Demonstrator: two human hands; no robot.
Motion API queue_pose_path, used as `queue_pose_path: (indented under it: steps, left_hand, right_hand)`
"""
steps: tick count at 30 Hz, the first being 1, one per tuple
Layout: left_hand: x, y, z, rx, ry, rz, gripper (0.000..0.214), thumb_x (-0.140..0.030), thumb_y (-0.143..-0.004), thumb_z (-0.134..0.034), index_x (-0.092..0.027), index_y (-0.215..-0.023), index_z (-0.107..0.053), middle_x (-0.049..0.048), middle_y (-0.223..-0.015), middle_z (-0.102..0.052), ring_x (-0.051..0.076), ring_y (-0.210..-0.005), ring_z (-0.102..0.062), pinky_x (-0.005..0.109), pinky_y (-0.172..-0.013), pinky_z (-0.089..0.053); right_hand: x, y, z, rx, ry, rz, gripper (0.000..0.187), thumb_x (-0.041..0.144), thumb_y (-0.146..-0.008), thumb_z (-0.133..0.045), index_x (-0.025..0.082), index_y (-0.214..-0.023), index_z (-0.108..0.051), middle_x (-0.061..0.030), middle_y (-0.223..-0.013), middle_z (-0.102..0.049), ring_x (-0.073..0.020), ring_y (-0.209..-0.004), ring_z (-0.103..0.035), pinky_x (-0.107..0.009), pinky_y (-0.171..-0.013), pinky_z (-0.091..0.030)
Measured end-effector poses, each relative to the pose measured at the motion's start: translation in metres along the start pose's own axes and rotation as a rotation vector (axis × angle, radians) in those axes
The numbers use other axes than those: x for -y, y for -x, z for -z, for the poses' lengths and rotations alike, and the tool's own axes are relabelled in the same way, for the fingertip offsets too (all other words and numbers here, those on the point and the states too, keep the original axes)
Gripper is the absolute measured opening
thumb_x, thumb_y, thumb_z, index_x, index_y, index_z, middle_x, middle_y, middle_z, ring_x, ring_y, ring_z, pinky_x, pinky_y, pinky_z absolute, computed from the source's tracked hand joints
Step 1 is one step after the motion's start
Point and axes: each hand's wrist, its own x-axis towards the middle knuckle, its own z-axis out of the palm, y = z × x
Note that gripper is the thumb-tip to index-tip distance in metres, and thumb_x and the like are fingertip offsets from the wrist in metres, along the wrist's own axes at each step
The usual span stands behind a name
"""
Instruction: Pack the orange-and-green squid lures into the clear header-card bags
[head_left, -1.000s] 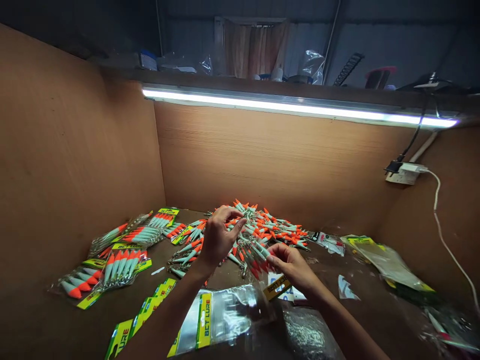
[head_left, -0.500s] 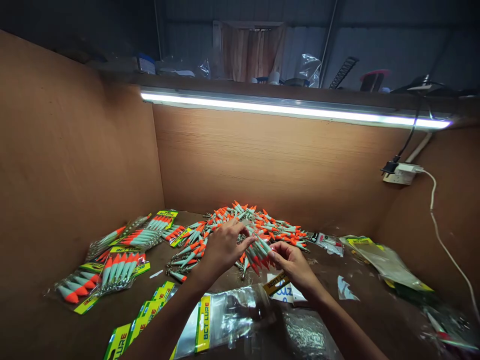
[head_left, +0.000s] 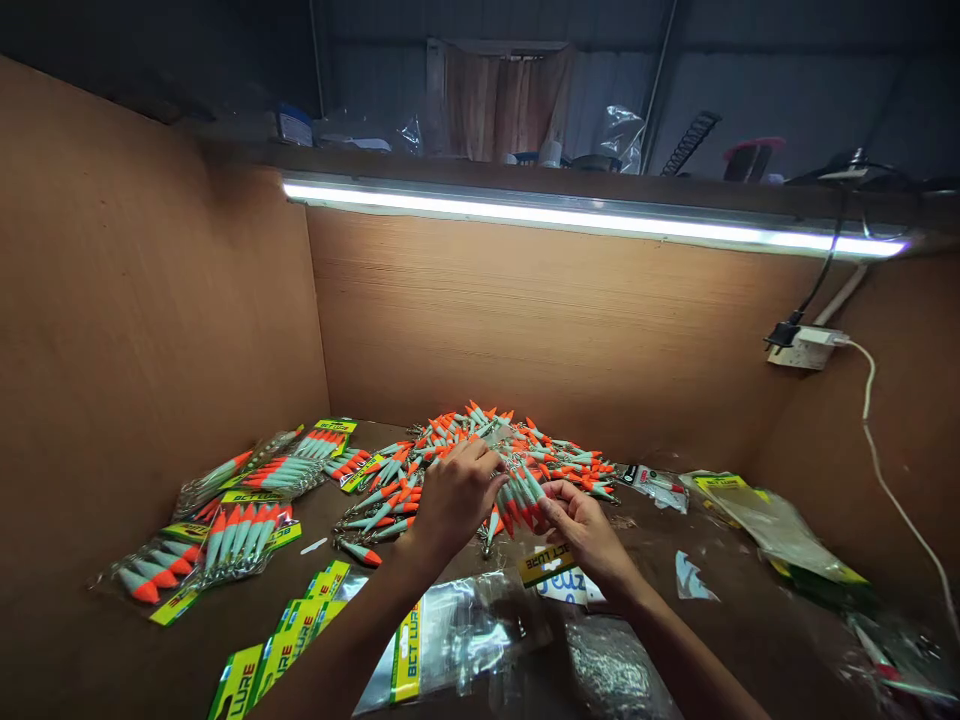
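Over the middle of the work surface I hold a clear bag of fishing lures, several pale green bodies with orange tips side by side in it. My right hand pinches the bag's right edge between thumb and fingers. At its other end, my left hand is closed with curled fingers on the clear plastic; its fingertips are partly hidden. A yellow BCT LURE header card hangs below the held lures. Just behind both hands lies a heap of loose lures with metal hooks.
Packed lures lie at the left. Nearer me are yellow header cards and flat clear bags. A bundle of plastic packaging lies right. A light tube spans the back panel, beside a power socket.
My left hand has shifted slightly right and down, its fingers curling more over the bag's end. The header card has swung slightly left; my right hand keeps its grip.
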Motion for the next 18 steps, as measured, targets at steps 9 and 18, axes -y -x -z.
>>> queue_pose_path:
  steps: [9, 18]
  left_hand:
    - [0.004, -0.001, -0.002, -0.031, 0.061, 0.047, 0.011, -0.029, -0.092, -0.063, -0.025, -0.102, -0.061, 0.003, -0.102, -0.066, 0.022, -0.095, -0.062, 0.031, -0.079, -0.045]
    - [0.007, -0.003, 0.004, 0.024, 0.12, 0.02, 0.016, -0.037, -0.094, -0.06, -0.026, -0.107, -0.061, 0.0033, -0.104, -0.063, 0.022, -0.097, -0.06, 0.032, -0.084, -0.046]
  right_hand:
    - [0.007, 0.002, -0.003, 0.049, -0.127, 0.003, 0.042, 0.047, -0.083, -0.073, 0.019, -0.112, -0.06, -0.0027, -0.083, -0.072, -0.0156, -0.072, -0.064, -0.025, -0.066, -0.045]
    - [0.007, 0.002, -0.003, 0.185, -0.157, 0.01, 0.046, 0.032, -0.082, -0.076, 0.02, -0.125, -0.064, -0.0061, -0.103, -0.074, -0.0197, -0.089, -0.068, -0.033, -0.086, -0.049]
